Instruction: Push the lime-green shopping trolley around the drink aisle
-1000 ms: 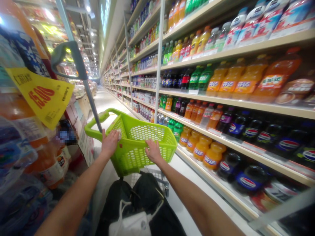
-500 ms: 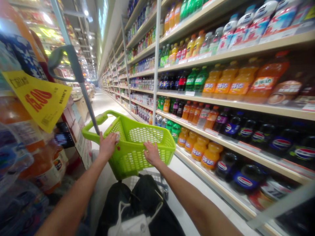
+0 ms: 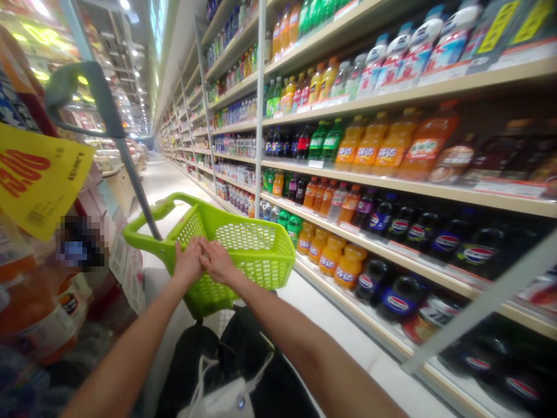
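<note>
Just now brought the right hand [image 3: 219,262] over against the left hand [image 3: 189,261], apparently concentrating both on one spot along the green basket [image 3: 255,264] near the shelves [image 3: 391,181], with fingers bent but any grip impossible to tell.

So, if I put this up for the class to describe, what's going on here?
In a shop aisle, a person has both hands together at the near rim of a green basket. The left hand and right hand meet there; how firmly either grips is hard to tell. Bottled drinks fill shelves on the right, with a yellow price sign at the left.
</note>
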{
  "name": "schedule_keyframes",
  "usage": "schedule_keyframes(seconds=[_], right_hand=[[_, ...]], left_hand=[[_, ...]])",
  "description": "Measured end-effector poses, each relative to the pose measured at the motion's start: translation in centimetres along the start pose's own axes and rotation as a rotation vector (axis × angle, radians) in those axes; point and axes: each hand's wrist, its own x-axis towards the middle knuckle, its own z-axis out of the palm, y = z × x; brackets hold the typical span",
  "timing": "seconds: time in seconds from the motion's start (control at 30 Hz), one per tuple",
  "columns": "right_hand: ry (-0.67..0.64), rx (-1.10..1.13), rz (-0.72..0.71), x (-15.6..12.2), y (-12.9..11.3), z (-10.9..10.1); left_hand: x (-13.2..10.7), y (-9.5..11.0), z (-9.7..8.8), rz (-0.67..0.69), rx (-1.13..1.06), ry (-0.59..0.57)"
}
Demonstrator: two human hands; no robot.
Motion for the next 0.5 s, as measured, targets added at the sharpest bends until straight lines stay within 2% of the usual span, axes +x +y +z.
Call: schedule_keyframes(seconds=[0.1,0.2,0.37,0.5], right_hand=[[0.015,-0.07,0.038,0.1,0.2,1.1],[0.037,-0.14,0.035,0.1,0.5,1.8],[0.024,-0.169,-0.012,-0.1,1.4,1.4],[0.051,-0.141,0.072,-2.0,3.7,-0.5]], left_hand=[[-0.8,-2.2,-0.8,0.006,0.104,0.01],[-1.1,-3.1,-1.0,0.033,0.158,-0.013],[-1.1,-2.3,-1.1,0.015,0.211,-0.041],[-1.0,-1.5,-1.1,-0.024,0.24,-0.049]])
